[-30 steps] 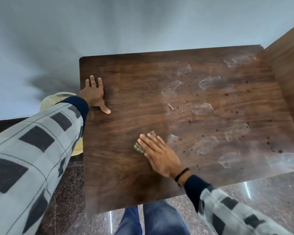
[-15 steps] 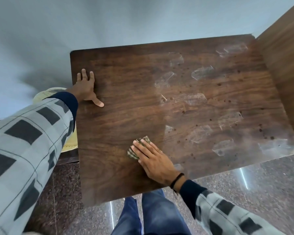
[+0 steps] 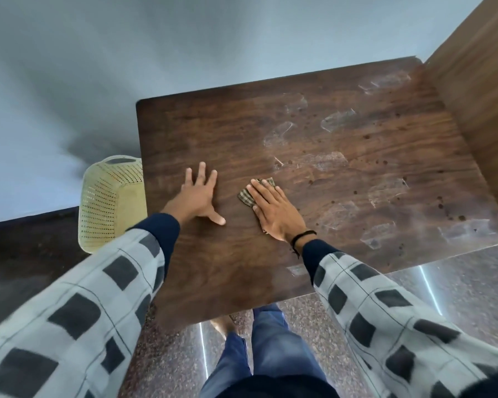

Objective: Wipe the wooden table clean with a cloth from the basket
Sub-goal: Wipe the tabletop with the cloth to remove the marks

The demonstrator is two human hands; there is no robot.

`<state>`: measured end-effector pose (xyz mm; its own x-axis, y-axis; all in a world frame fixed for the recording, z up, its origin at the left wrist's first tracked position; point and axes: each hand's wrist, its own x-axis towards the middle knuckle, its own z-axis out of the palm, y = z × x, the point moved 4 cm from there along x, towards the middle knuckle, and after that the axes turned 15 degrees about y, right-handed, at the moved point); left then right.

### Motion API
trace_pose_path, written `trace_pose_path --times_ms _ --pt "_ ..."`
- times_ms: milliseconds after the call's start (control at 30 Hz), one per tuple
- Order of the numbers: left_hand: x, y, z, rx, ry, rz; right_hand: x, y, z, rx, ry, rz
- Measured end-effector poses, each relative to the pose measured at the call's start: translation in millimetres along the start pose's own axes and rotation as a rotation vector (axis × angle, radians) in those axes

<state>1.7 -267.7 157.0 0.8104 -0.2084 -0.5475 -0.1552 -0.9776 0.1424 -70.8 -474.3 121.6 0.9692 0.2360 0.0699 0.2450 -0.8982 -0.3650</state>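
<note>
Right grip [image 3: 273,209], flat-fingered, presses the cloth [image 3: 245,197]; left grip [image 3: 197,196] rests released. Wipe firmly toward the table's [image 3: 213,130] right-frame stains [image 3: 440,206].

On the table [image 3: 213,133], left hand [image 3: 197,196] flat just left of right hand [image 3: 276,214], itself pressed on the cloth [image 3: 246,196] near mid-table. Beside the table's left edge, down on the floor [image 3: 457,282], the basket [image 3: 107,202].

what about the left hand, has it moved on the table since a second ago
Yes. The left hand has come away from the table's left edge, sliding right and nearer the person. It now lies flat close to the cloth.
</note>
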Motion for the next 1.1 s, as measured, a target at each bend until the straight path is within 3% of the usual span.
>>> trace_pose_path --times_ms 267,433,567,667,800,933,1000,1100 --pt "-12 11 30 -0.075 0.097 0.016 -90 -44 15 0.023 0.07 0.13" --pt "-13 4 26 -0.093 0.121 -0.002 -114 -38 17 -0.007 -0.052 -0.205" --pt "-14 10 25 -0.089 0.111 -0.008 -81 -6 3 -0.004 0.054 0.054" --pt "-15 9 27 -0.104 0.12 -0.017 -103 -26 10 0.001 0.126 0.169" --pt "-16 7 26 -0.115 0.131 -0.007 -177 -64 23 -0.023 0.1 -0.023" --pt "-17 10 24 -0.084 0.113 -0.008 -173 -43 11 -0.01 -0.001 -0.228" --pt "-16 11 24 -0.077 0.108 -0.016 -150 -23 2 -0.043 -0.01 -0.175" --pt "-16 11 24 -0.075 0.1 -0.028 -126 -8 -4 -0.051 0.057 0.073"
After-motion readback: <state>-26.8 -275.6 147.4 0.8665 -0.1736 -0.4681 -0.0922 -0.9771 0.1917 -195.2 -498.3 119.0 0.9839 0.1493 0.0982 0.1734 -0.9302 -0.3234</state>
